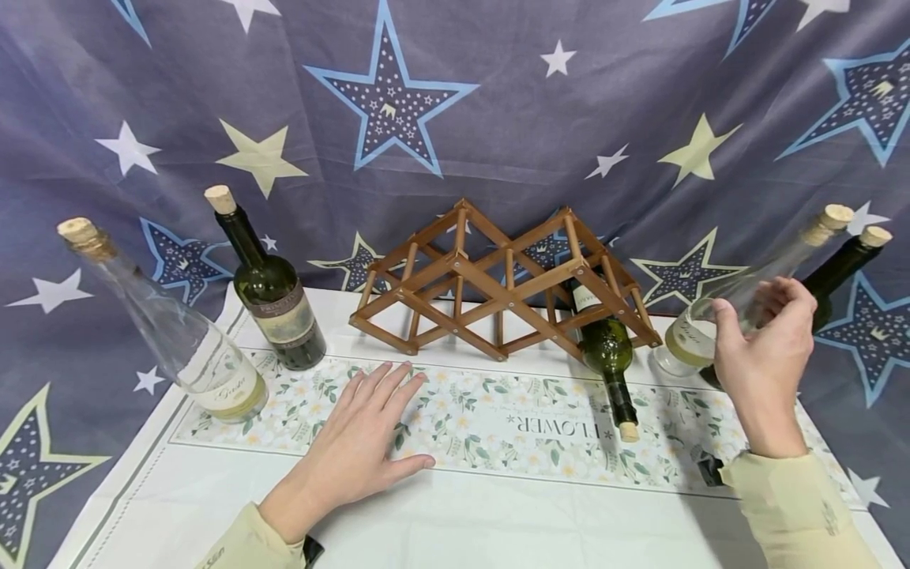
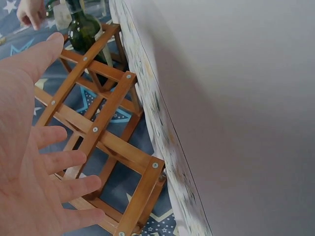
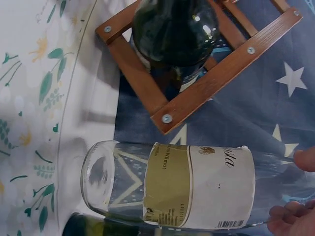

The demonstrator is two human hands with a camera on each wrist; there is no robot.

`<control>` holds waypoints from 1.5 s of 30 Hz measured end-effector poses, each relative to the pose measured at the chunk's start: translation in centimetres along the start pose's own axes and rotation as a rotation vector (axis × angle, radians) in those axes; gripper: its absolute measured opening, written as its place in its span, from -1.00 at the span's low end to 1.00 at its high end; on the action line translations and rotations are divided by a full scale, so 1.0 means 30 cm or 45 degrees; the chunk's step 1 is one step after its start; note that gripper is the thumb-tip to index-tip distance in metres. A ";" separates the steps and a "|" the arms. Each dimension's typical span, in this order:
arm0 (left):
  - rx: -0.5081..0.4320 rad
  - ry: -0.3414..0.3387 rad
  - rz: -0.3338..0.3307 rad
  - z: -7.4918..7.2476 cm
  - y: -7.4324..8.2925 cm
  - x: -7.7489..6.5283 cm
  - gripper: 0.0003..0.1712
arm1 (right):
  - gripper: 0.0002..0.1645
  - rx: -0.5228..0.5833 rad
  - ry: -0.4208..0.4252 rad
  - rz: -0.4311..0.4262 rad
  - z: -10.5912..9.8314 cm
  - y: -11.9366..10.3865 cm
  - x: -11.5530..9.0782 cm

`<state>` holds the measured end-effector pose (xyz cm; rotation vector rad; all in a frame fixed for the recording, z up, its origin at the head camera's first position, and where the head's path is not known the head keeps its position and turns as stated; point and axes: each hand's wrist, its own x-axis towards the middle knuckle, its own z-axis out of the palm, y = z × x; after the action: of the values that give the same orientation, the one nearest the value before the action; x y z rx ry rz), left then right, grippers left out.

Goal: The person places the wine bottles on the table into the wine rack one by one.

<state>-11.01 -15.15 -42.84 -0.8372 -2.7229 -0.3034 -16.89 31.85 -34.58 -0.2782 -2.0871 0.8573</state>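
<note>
My left hand (image 1: 359, 442) is spread with straight fingers in front of the wooden wine rack (image 1: 458, 257), holding nothing. In the left wrist view its fingers lie before the rack's lattice. At the far right, my right hand (image 1: 771, 356) has its thumb and curled fingers about a clear glass bottle (image 1: 693, 340) with a cork and a white-and-gold label (image 3: 199, 187). That bottle stands on the table. Behind it and partly hidden is a dark corked bottle (image 1: 842, 273). A green wine bottle (image 1: 607, 348) lies in the rack's right side, its corked neck pointing forward.
On the left stand another clear corked bottle (image 1: 227, 379) and a dark green corked bottle (image 1: 273, 292). A floral runner (image 1: 462, 411) crosses the white tablecloth (image 1: 441, 521). A star-patterned curtain (image 1: 498, 142) hangs close behind the rack.
</note>
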 end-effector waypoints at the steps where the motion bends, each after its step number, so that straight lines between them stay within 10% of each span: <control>1: 0.003 -0.001 0.001 -0.001 -0.001 -0.001 0.23 | -0.31 0.009 0.005 0.002 -0.004 -0.006 -0.001; 28: 0.030 0.020 0.014 -0.038 -0.003 0.013 0.21 | -0.39 0.121 0.129 -0.115 -0.164 -0.254 -0.046; 45: 0.014 0.065 0.025 -0.059 0.006 0.026 0.23 | -0.34 0.294 0.038 -0.257 -0.214 -0.276 -0.074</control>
<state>-11.16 -15.10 -40.90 -0.8409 -2.6658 -0.3011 -9.68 27.72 -27.84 0.0428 -1.9280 0.9536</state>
